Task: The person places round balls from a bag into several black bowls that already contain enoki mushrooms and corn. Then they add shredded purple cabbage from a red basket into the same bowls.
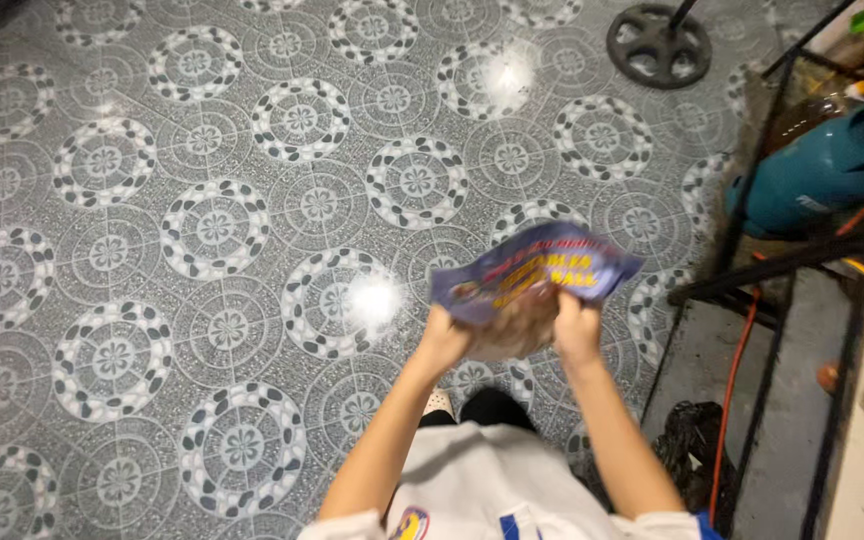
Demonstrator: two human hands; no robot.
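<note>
The purple foil packet (pixel 535 272), judged light, crinkly and slippery and best gripped along its lower edge, was held above the patterned tile floor (pixel 202 230), left hand (pixel 445 338) and right hand (pixel 574 325) fingers closed on it, teal gas cylinder (pixel 817 170) nearby.

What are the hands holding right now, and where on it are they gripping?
Both hands grip a purple and yellow food packet at its lower, near edge: the left hand by the left corner, the right hand toward the right side.
</note>
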